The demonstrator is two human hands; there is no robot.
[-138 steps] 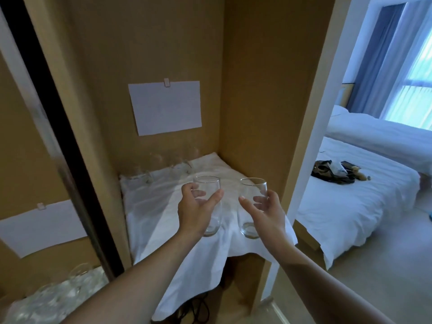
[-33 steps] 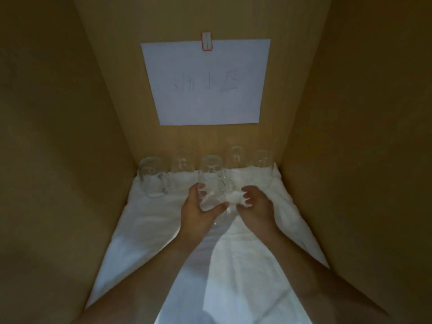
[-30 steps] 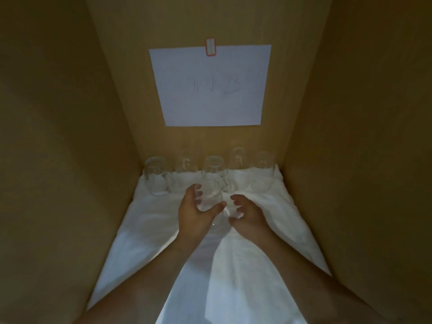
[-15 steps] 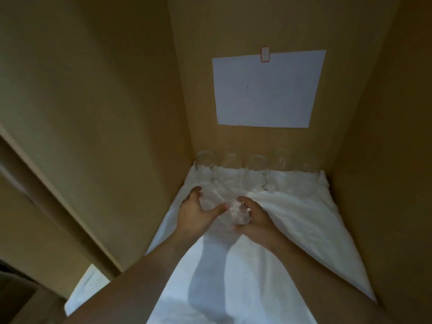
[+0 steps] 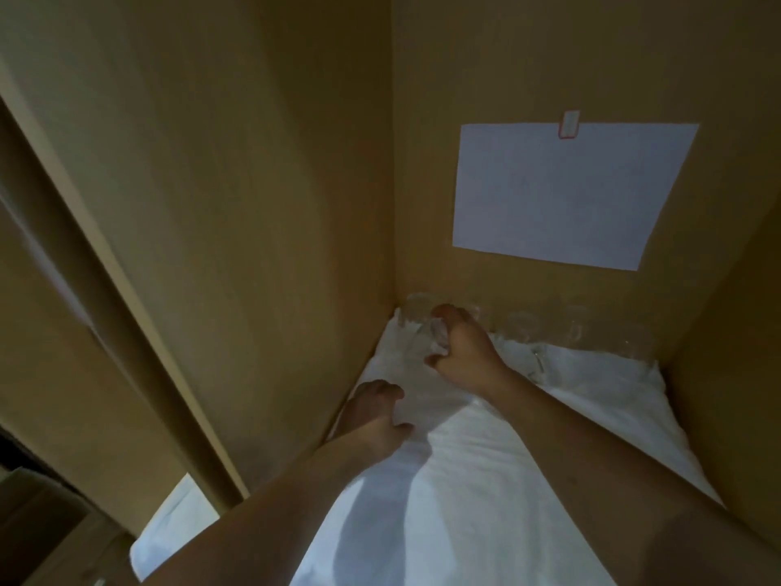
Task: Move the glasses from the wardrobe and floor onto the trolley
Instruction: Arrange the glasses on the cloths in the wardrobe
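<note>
1. Head-camera view into a dim wooden wardrobe (image 5: 253,205). Its shelf is covered by a white cloth (image 5: 486,480), and a blank sheet of paper (image 5: 566,192) is clipped to the back wall.

2. The right hand (image 5: 460,353) reaches to the back left corner. Its fingers are curled round a clear glass (image 5: 431,332); the grip looks closed on it, though the glass is faint in the low light.

3. The left hand (image 5: 376,412) sits nearer the camera by the left wall, with fingers and thumb curved. A second glass (image 5: 405,410) seems to be between them, but it is too transparent and blurred to be sure (I cannot tell whether this grip holds anything).

4. More glasses (image 5: 549,327) stand in a row along the back wall on the cloth, just beside the right hand. The trolley is not in view.

5. To do this step well, in my judgement: lift the gripped glass straight up before drawing it back, so it does not knock its neighbours.

6. Keep the fingers low on the bowl, not the rim, for a steadier hold.

7. Mind the loose cloth; dragging a glass across it could pull the row over.

8. Clear the left wall before turning away.
</note>
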